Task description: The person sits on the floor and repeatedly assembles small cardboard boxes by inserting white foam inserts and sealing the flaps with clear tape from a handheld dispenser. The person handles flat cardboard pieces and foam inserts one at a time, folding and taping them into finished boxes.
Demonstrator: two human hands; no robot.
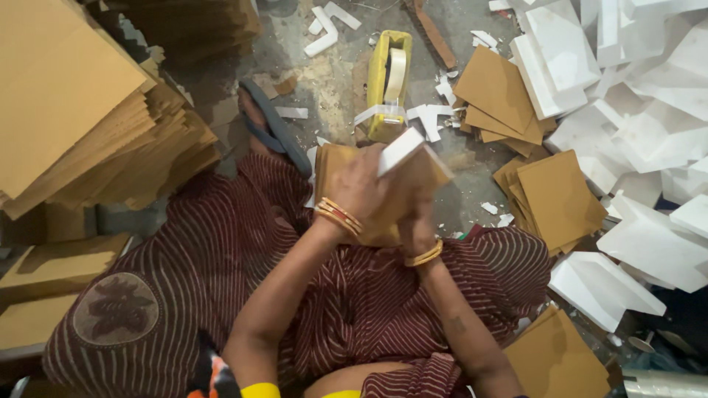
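Note:
My left hand (359,186) grips a small brown cardboard box (422,175) from the left side, over my lap. A white foam piece (400,149) sticks out of the box's top, next to my left fingers. My right hand (417,228) holds the same box from below, partly hidden behind it. Both wrists wear gold bangles. A second brown cardboard piece (330,163) shows just behind my left hand.
A yellow tape dispenser (387,82) lies on the floor just beyond the box. Stacked cardboard sheets (81,125) rise at the left. Cut cardboard squares (557,197) and white foam corner pieces (649,133) cover the floor at right. A grey sandal (273,127) is on my foot.

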